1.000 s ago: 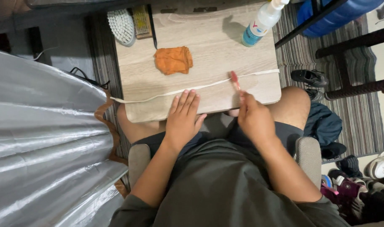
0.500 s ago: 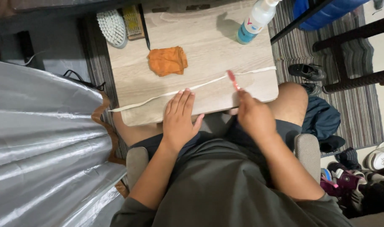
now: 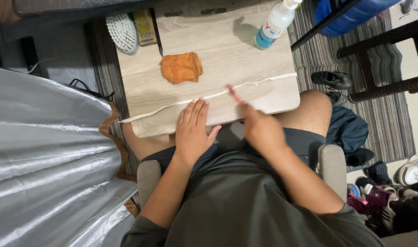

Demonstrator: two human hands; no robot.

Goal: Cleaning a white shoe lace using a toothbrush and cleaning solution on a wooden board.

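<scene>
My left hand [image 3: 193,130] lies flat and released on the near edge of the counter [image 3: 264,64], fingertips touching the white strip [image 3: 172,106] that runs across it. My right hand [image 3: 259,128] is motion-blurred — it seems clenched on a thin red-tipped stick [image 3: 233,93], whose lower end is hidden in the fist. Beyond the left hand sits an orange cloth [image 3: 181,67]; beyond the right, a spray bottle [image 3: 275,24], its top cut off.

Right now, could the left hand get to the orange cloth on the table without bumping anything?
Probably yes. The left hand lies flat on the near edge of the table, and the orange cloth sits just beyond it. Only a thin white strip crosses the bare wood between them.
</scene>
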